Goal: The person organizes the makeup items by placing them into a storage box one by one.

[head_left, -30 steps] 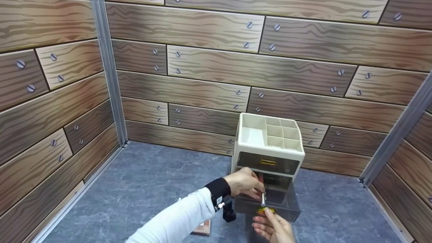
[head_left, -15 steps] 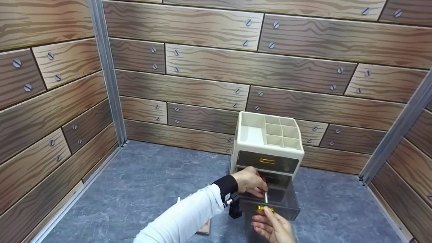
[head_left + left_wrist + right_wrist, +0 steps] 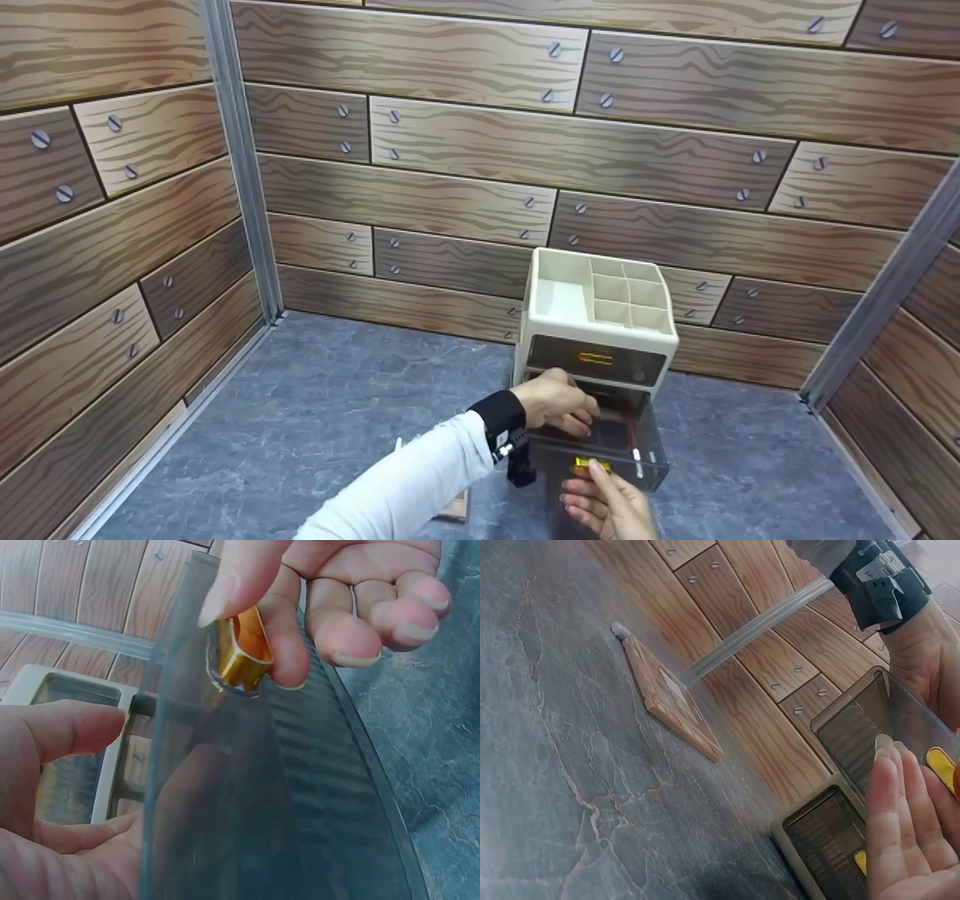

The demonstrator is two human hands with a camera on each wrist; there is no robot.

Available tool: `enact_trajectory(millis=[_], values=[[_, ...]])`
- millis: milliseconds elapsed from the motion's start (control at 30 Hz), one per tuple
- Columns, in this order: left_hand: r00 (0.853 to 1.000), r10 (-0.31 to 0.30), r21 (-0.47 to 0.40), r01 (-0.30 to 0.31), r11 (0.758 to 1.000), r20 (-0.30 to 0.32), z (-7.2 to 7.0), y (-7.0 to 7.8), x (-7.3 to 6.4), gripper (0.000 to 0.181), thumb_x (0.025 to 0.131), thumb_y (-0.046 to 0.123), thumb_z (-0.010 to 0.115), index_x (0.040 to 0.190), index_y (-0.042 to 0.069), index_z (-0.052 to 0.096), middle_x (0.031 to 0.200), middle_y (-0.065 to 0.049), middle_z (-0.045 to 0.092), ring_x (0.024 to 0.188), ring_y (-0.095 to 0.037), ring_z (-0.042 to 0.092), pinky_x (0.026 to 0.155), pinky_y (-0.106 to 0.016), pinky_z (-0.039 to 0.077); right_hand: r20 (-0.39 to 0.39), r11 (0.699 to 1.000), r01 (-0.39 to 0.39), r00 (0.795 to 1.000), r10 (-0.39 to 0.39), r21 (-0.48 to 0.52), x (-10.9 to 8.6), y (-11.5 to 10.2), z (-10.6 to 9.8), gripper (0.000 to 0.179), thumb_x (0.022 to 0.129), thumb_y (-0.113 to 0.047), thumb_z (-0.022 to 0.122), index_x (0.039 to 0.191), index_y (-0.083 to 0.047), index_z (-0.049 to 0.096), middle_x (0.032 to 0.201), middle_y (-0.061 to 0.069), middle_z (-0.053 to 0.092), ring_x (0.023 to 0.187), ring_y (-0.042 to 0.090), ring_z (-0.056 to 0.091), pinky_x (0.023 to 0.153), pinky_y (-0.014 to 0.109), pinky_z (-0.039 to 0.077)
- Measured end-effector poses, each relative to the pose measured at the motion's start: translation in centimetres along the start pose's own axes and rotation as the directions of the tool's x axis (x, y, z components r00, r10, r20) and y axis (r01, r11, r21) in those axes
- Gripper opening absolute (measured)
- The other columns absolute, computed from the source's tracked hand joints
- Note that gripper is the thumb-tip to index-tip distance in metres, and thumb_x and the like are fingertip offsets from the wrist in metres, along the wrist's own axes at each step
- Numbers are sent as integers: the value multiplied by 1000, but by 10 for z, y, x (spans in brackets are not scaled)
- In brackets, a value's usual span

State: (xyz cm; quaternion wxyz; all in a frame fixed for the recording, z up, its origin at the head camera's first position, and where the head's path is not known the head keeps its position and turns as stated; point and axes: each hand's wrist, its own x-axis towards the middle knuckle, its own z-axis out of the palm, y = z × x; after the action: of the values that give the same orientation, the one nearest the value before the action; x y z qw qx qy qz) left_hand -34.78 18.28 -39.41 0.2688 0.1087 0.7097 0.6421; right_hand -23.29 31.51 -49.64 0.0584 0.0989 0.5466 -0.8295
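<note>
In smoked drawer [image 3: 649, 474], right side: slim red-and-silver stick [image 3: 632, 436] | thumb-and-fingers apart, empty, inside: left hand [image 3: 559, 405] | pinching gold handle [image 3: 582, 464]: right hand [image 3: 609, 499] | possible: trapped left hand if pushed early, rolling stick if jolted

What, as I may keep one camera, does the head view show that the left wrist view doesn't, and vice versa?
Head only: the top compartments of the cream organizer, and a flat case by the white sleeve.
Left wrist only: the hollow end of the gold handle.
Both: the right hand on that handle, the left hand, the open drawer and grey surface.
</note>
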Motion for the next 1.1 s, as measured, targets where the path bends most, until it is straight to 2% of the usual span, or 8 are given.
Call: enact_trajectory(millis=[233, 400, 600, 767, 933, 1100], values=[[998, 59, -46, -58, 997, 16, -9, 0, -8, 8, 95, -2, 67, 101, -7, 64, 109, -34, 72, 99, -42, 76, 84, -39, 65, -6, 1000, -4, 1000, 4, -12, 1, 2, 1, 33, 111, -29, 52, 102, -9, 76, 86, 4, 78, 79, 16, 77, 78, 31, 65], [990, 131, -72, -127, 989, 50, -21, -2, -17, 17, 98, 2, 65, 112, -8, 64, 112, -29, 72, 101, -37, 75, 86, -37, 65, -17, 1000, -12, 1000, 12, -14, 1, 2, 0, 32, 110, -31, 54, 102, -9, 76, 87, 4, 78, 80, 17, 77, 78, 31, 65], [966, 237, -142, -221, 965, 104, -47, -5, -27, 36, 103, 7, 61, 133, -11, 56, 117, -21, 72, 111, -40, 72, 93, -37, 63, -27, 1000, -6, 1000, 5, -16, 2, 2, 1, 31, 111, -29, 52, 102, -9, 74, 86, 4, 77, 79, 16, 77, 79, 30, 65], [954, 285, -198, -263, 944, 97, -70, -8, -38, 41, 103, 7, 61, 139, -10, 53, 121, -23, 71, 113, -38, 71, 97, -38, 61, -58, 1000, -3, 998, 2, -21, 3, 2, 2, 30, 110, -30, 55, 102, -9, 74, 86, 5, 77, 78, 17, 77, 78, 31, 66], [954, 292, -172, -277, 945, 69, -91, -14, -52, 43, 102, 7, 63, 141, -8, 52, 126, -25, 70, 116, -40, 70, 98, -40, 61, -67, 999, 4, 998, -7, -35, 2, 2, 1, 31, 110, -29, 54, 100, -9, 75, 84, 4, 77, 77, 18, 77, 76, 31, 66], [959, 284, -49, -283, 958, 20, -113, -22, -67, 50, 99, 15, 70, 144, -2, 54, 131, -24, 67, 114, -36, 70, 96, -41, 62, -50, 1000, 7, 999, -8, -24, 3, 4, 2, 31, 110, -30, 55, 99, -10, 75, 85, 4, 77, 78, 18, 77, 76, 31, 66]])
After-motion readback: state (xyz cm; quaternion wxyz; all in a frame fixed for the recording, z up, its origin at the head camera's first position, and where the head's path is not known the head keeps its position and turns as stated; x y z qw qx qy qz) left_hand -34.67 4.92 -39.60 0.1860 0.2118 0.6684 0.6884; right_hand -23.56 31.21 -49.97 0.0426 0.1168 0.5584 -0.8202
